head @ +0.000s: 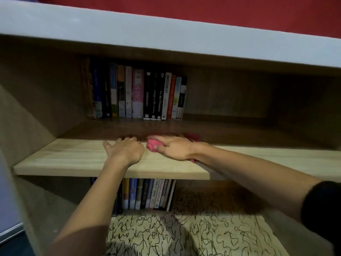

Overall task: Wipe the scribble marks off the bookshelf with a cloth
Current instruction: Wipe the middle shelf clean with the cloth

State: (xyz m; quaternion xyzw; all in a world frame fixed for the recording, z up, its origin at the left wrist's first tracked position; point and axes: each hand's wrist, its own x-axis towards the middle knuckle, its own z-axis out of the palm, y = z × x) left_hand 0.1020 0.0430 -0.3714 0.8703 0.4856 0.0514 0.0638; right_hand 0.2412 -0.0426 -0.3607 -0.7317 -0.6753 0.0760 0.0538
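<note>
Cloth (152, 145), pink, lies at frame centre on the middle shelf (64, 156), bunched under the right hand (173, 147); its long axis runs roughly left-right along the shelf, with a darker red end showing past the fingertips at the shaded inner part and a small bit showing under the wrist near the front edge. Right hand presses flat on the cloth, fingers stretched toward the left, thumb against the pink fold; grip is a press-down hold, not a fist. Left hand (123, 150) just beside it, palm down on bare wood, fingers spread and released, holding nothing. The two hands are close, a narrow gap between them. Shelf front edge runs across the frame; its board is bare to left and right of the hands, wide open room both ways. At the back of the shelf, upper centre, a row of books (136, 95) stands upright, well apart from the hands; the right half of that back space is open. Lower shelf (230, 235), bottom centre and right, is covered in black scribbles (203, 233); more books (147, 194) stand at its back. Both forearms cross over the lower shelf. White top board (129, 28) spans the upper frame.
</note>
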